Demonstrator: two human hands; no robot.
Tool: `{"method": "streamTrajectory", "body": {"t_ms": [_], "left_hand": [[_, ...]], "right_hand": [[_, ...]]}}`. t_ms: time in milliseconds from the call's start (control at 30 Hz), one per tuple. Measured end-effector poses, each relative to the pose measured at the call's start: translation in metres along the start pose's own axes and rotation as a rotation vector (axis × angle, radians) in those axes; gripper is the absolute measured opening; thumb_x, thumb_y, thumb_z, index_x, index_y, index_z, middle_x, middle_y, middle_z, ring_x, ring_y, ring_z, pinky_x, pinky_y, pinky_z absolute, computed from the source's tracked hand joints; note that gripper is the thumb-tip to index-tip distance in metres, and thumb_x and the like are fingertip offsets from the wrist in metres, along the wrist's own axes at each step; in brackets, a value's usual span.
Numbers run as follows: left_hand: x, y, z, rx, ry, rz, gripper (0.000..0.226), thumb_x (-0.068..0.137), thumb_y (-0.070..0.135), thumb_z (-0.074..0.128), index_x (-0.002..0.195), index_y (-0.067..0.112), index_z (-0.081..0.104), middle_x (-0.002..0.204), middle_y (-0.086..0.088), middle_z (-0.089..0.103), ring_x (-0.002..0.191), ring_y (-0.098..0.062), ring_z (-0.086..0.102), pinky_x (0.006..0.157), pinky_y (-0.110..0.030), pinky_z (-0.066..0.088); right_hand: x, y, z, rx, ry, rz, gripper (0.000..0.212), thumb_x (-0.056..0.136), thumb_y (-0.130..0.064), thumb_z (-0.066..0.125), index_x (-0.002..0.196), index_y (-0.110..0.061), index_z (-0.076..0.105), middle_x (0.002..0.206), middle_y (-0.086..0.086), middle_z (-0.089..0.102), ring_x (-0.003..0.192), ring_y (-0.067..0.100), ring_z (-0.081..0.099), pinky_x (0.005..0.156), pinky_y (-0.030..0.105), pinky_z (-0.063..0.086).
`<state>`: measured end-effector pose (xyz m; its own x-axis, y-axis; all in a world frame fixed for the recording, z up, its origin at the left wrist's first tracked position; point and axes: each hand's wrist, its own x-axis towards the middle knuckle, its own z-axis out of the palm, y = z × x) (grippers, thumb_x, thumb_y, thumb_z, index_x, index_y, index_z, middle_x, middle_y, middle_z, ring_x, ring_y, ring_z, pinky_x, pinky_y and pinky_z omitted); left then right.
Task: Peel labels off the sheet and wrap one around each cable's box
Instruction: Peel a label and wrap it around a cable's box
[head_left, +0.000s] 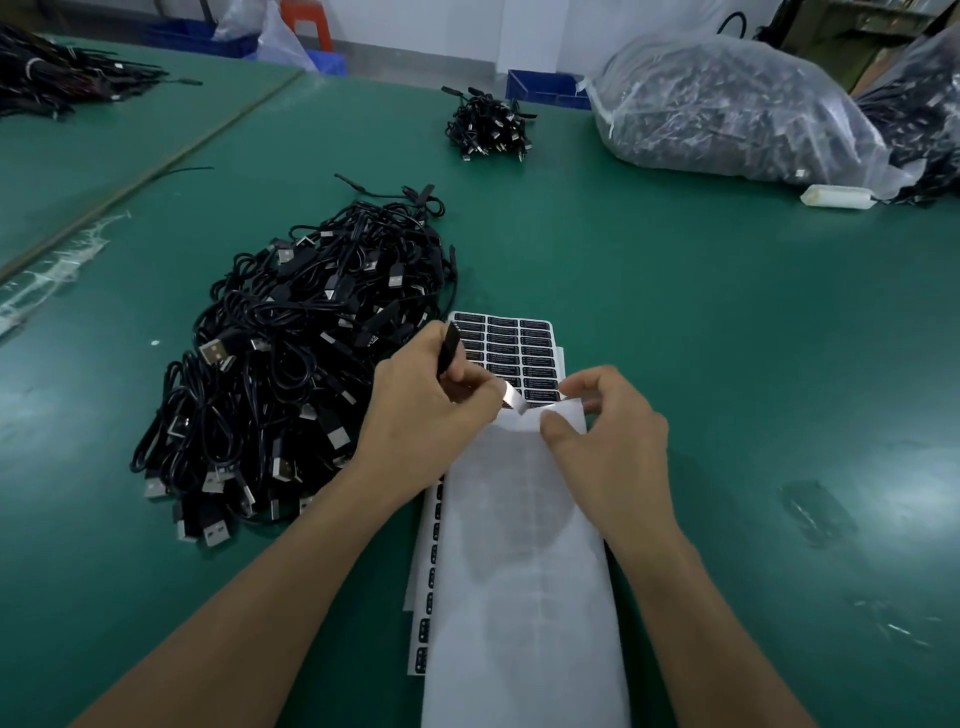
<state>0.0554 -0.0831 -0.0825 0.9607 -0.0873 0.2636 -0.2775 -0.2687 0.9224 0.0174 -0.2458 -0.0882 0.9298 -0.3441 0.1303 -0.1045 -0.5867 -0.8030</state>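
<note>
Both forearms reach in from the near edge of the green tabletop (675, 291) and the hands meet close together over the label sheet (519, 353), which lies just right of the middle with its rows of black labels at the far end and its bare white backing running back toward the near edge. The left hand (431, 400) is turned knuckles-up, its fingers curled round a slim black box (451, 345) that sticks up past the knuckles, while its fingertips pinch a single label (511, 399) partly lifted from the sheet. The right hand (608, 431) grips the sheet's folded-over white edge, thumb on top and fingers curled behind. A second sheet (431, 571) peeks out beneath the left side. A large pile of black USB cables (306, 364) sits just left of the sheet. A smaller cable bundle (488, 127) lies toward the far edge, and a clear plastic bag of cables (737, 104) fills the far right corner.
</note>
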Motion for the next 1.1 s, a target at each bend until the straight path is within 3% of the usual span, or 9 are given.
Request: {"method": "streamTrajectory", "body": {"t_ms": [133, 233, 333, 433, 533, 667, 867, 967, 1100], "left_hand": [[0.001, -0.001, -0.001, -0.028, -0.007, -0.008, 0.031, 0.075, 0.021, 0.067, 0.074, 0.020, 0.036, 0.075, -0.005, 0.074, 0.070, -0.030, 0.071, 0.070, -0.052, 0.058], [0.001, 0.000, 0.000, -0.045, -0.029, 0.017, 0.035, 0.078, 0.017, 0.067, 0.076, 0.018, 0.033, 0.076, 0.003, 0.077, 0.069, -0.022, 0.072, 0.071, -0.051, 0.059], [0.002, 0.000, 0.000, -0.119, -0.042, 0.033, 0.038, 0.080, 0.015, 0.070, 0.077, 0.018, 0.032, 0.077, 0.002, 0.077, 0.067, -0.024, 0.071, 0.071, -0.044, 0.061], [0.003, -0.002, -0.002, -0.138, -0.051, 0.061, 0.042, 0.083, 0.010, 0.073, 0.075, 0.018, 0.032, 0.079, 0.001, 0.078, 0.068, -0.023, 0.071, 0.069, -0.034, 0.060], [0.004, -0.006, -0.003, -0.117, -0.055, 0.070, 0.045, 0.086, 0.004, 0.074, 0.074, 0.017, 0.033, 0.081, -0.001, 0.078, 0.070, -0.021, 0.072, 0.071, -0.035, 0.060], [0.004, -0.007, -0.002, -0.126, -0.058, 0.069, 0.046, 0.085, 0.003, 0.075, 0.074, 0.017, 0.032, 0.081, -0.001, 0.078, 0.071, -0.018, 0.072, 0.074, -0.038, 0.060], [0.000, -0.003, -0.001, -0.142, -0.113, 0.095, 0.046, 0.078, 0.015, 0.077, 0.071, 0.015, 0.031, 0.083, 0.002, 0.079, 0.079, -0.028, 0.073, 0.077, -0.058, 0.055], [-0.001, -0.005, -0.001, -0.109, -0.171, 0.087, 0.044, 0.077, 0.022, 0.075, 0.072, 0.013, 0.032, 0.081, 0.001, 0.078, 0.078, -0.023, 0.072, 0.074, -0.056, 0.057], [-0.001, -0.005, -0.003, 0.010, -0.168, 0.064, 0.021, 0.076, 0.042, 0.056, 0.073, 0.027, 0.042, 0.076, 0.004, 0.072, 0.071, -0.028, 0.065, 0.075, -0.055, 0.054]], "right_hand": [[-0.001, -0.001, 0.003, -0.185, 0.113, -0.159, 0.023, 0.084, -0.027, 0.074, 0.104, -0.027, 0.063, 0.104, -0.010, 0.046, 0.098, 0.006, 0.038, 0.071, 0.014, 0.029], [-0.002, -0.006, 0.001, -0.061, 0.169, -0.195, 0.004, 0.089, -0.032, 0.068, 0.090, -0.030, 0.064, 0.083, -0.014, 0.054, 0.080, 0.006, 0.051, 0.068, 0.007, 0.036], [-0.001, -0.009, 0.001, 0.100, 0.026, -0.103, 0.012, 0.094, -0.036, 0.062, 0.083, -0.033, 0.067, 0.061, -0.011, 0.063, 0.056, 0.008, 0.054, 0.053, 0.014, 0.039], [0.000, -0.014, -0.002, 0.259, -0.074, -0.023, 0.019, 0.096, -0.032, 0.061, 0.081, -0.033, 0.071, 0.056, -0.008, 0.064, 0.049, 0.003, 0.053, 0.051, 0.012, 0.037], [0.003, -0.015, -0.005, 0.396, -0.133, 0.081, 0.018, 0.094, -0.027, 0.064, 0.080, -0.023, 0.075, 0.060, -0.003, 0.068, 0.051, 0.002, 0.052, 0.056, 0.018, 0.042], [0.003, -0.014, -0.008, 0.541, -0.160, 0.168, 0.018, 0.092, -0.022, 0.067, 0.078, -0.016, 0.077, 0.069, 0.002, 0.073, 0.052, 0.004, 0.050, 0.048, 0.011, 0.039], [0.002, -0.015, -0.010, 0.571, -0.147, 0.182, 0.015, 0.083, -0.020, 0.076, 0.068, -0.020, 0.075, 0.072, 0.002, 0.074, 0.055, 0.001, 0.056, 0.050, 0.011, 0.041], [0.002, -0.015, -0.010, 0.586, -0.108, 0.166, 0.012, 0.079, -0.008, 0.079, 0.075, -0.017, 0.073, 0.067, -0.003, 0.072, 0.054, 0.001, 0.057, 0.051, 0.013, 0.043], [0.004, -0.016, -0.012, 0.680, -0.043, 0.156, 0.022, 0.080, -0.003, 0.079, 0.093, -0.016, 0.067, 0.072, 0.002, 0.072, 0.057, 0.006, 0.059, 0.054, 0.016, 0.044]]}}
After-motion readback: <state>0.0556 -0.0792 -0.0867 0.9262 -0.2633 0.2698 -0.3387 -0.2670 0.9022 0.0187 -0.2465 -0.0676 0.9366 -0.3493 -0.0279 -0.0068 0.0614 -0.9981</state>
